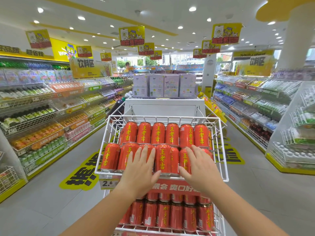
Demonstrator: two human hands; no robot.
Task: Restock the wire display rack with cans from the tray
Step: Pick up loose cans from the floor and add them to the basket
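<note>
A white wire display rack [221,150] stands in front of me in the aisle. Its top shelf holds two rows of red cans [158,135] with yellow characters. My left hand [139,169] lies flat, fingers spread, on the front-row cans left of centre. My right hand [197,166] rests the same way on the front-row cans at the right. One front can [163,158] shows between the hands. Neither hand is closed around a can. A lower shelf carries more red cans [163,217]. No tray is in view.
Drink shelves line the aisle on the left [42,116] and the right [255,108]. Stacked pale boxes [163,86] sit beyond the rack on a white stand. A price tag [109,183] and a red banner hang below the top shelf. Yellow floor graphics flank the rack.
</note>
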